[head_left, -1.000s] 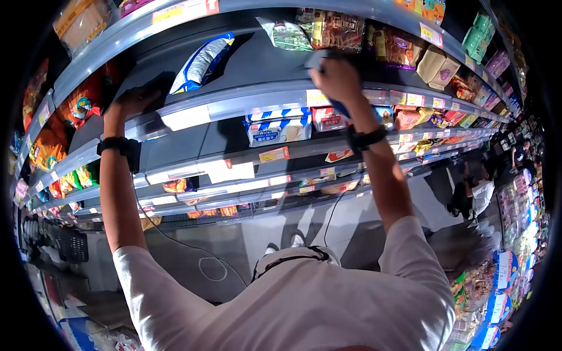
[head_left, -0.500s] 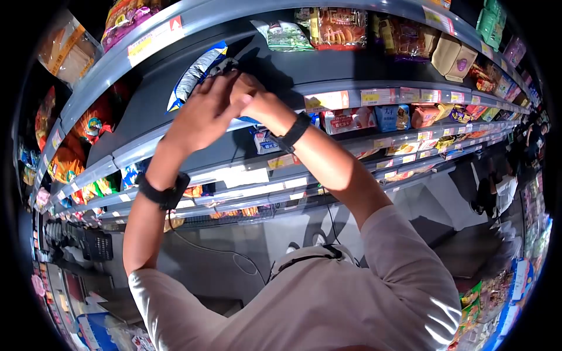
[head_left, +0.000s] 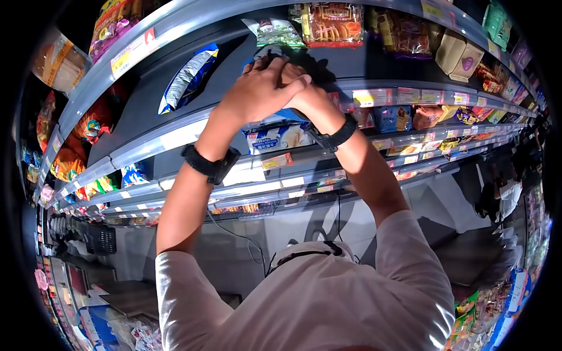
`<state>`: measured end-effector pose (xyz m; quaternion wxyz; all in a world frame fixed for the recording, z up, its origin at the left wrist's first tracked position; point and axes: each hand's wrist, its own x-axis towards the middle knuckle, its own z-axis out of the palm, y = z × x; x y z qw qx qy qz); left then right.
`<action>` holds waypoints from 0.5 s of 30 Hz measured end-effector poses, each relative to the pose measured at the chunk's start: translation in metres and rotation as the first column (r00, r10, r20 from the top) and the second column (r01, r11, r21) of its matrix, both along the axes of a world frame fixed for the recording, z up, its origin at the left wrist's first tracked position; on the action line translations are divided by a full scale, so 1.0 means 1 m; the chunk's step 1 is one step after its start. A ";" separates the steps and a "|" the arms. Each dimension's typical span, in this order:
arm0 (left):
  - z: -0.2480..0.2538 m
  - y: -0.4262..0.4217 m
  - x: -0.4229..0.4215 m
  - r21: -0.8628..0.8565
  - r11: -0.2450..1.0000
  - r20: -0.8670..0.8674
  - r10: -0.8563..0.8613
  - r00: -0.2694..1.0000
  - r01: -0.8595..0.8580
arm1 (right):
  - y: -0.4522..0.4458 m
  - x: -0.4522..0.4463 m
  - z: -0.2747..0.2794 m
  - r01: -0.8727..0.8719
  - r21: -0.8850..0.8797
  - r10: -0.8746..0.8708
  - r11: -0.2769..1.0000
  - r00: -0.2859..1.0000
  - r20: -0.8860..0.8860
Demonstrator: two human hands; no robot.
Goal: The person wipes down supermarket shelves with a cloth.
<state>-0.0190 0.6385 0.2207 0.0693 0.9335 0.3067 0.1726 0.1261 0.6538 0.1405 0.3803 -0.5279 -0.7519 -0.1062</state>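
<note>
A blue packet (head_left: pixel 283 117), mostly hidden under my hands, is at the front edge of the dark shelf (head_left: pixel 234 55). My left hand (head_left: pixel 257 93) is closed over it, fingers pointing to the back of the shelf and thumb across my right hand. My right hand (head_left: pixel 304 93) is on the packet too, its fingers largely covered by the left. To the left, a blue-and-white bag (head_left: pixel 188 79) stands slanted on the same shelf, apart from my hands. Just beyond my fingertips sits a green-and-white packet (head_left: pixel 275 33).
A red-and-brown snack pack (head_left: pixel 333 24) and a tan box (head_left: pixel 459 55) are farther right. On the tier below lies a blue-and-white wafer packet (head_left: pixel 280 139). Price strips (head_left: pixel 374 97) line the shelf edge. A black basket (head_left: pixel 100 240) is at left; a person (head_left: pixel 507 196) is far right.
Both hands have moved right, away from the slanted blue-and-white bag, which stays on the shelf. More of the wafer packet below now shows.
</note>
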 end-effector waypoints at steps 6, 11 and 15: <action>-0.025 -0.011 0.051 0.176 0.984 0.161 -0.044 0.986 0.015 | -0.030 0.049 -0.001 -0.033 0.155 0.033 0.987 0.999 0.000; -0.029 -0.022 0.095 0.222 0.972 0.159 -0.115 0.981 0.078 | -0.047 0.095 -0.003 0.078 0.089 -0.078 0.993 0.997 -0.006; -0.028 -0.045 0.131 0.253 0.963 0.224 -0.152 0.963 0.093 | -0.067 0.136 -0.013 0.113 0.105 -0.103 0.988 0.990 -0.095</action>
